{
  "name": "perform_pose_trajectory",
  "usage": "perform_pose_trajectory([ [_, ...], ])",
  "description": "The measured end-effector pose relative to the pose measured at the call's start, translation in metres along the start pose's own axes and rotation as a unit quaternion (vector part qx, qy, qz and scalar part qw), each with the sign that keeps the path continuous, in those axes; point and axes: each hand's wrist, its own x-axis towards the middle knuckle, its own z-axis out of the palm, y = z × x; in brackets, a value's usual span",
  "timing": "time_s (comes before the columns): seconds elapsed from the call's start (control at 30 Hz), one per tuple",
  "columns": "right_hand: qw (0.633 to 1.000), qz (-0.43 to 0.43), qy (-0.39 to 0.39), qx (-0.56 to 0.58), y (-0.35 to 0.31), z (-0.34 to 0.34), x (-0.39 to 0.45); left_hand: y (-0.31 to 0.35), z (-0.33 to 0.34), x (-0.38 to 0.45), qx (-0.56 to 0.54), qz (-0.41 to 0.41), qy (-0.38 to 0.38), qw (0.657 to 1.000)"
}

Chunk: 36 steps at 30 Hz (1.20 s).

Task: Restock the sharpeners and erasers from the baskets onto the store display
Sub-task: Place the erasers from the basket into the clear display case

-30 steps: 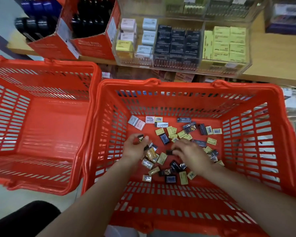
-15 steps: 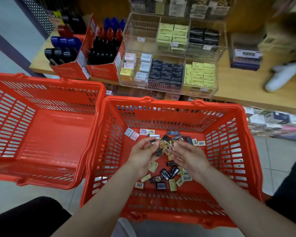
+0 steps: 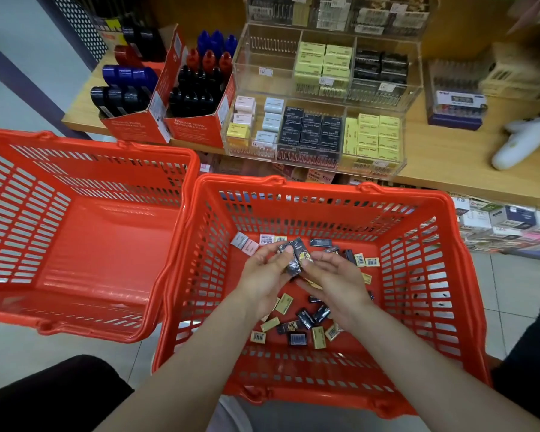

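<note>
Both hands (image 3: 296, 275) grip dark erasers (image 3: 295, 258) (over basket (image 3: 449, 275)).

Two baskets are sitting side by side on the floor before the shelf (image 3: 449, 169): left basket (image 3: 85, 169), right basket (image 3: 468, 275). Small packets (image 3: 296, 325) are lying scattered in the right basket, mostly its middle and far edge. Both hands, left hand (image 3: 262, 275) and right hand (image 3: 337, 282), are hovering inside it. Clear display trays (image 3: 312, 132) are standing on the shelf's near edge behind the right basket, cardboard boxes (image 3: 169, 120) just left of them.
</note>
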Motion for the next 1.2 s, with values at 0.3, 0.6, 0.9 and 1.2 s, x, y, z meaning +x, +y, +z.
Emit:
perform_pose_trajectory([
  [0.3, 0.946, -0.088, -0.088, -0.301, -0.037, -0.039, -0.003, 0.015, -0.004, 0.0, 0.221, 0.058, 0.031, 0.973],
  [0.6, 0.96, -0.115, -0.129, -0.222, -0.035, -0.024, -0.012, 0.015, 0.003, -0.003, 0.264, 0.093, 0.005, 0.96],
  [0.9, 0.968, -0.146, -0.099, -0.177, -0.02, -0.023, -0.007, 0.012, 0.007, -0.006, 0.233, 0.066, -0.028, 0.97],
  [1.2, 0.978, -0.127, -0.069, -0.153, 0.01, -0.018, 0.014, -0.005, 0.002, 0.007, -0.023, -0.029, 0.099, 0.994],
])
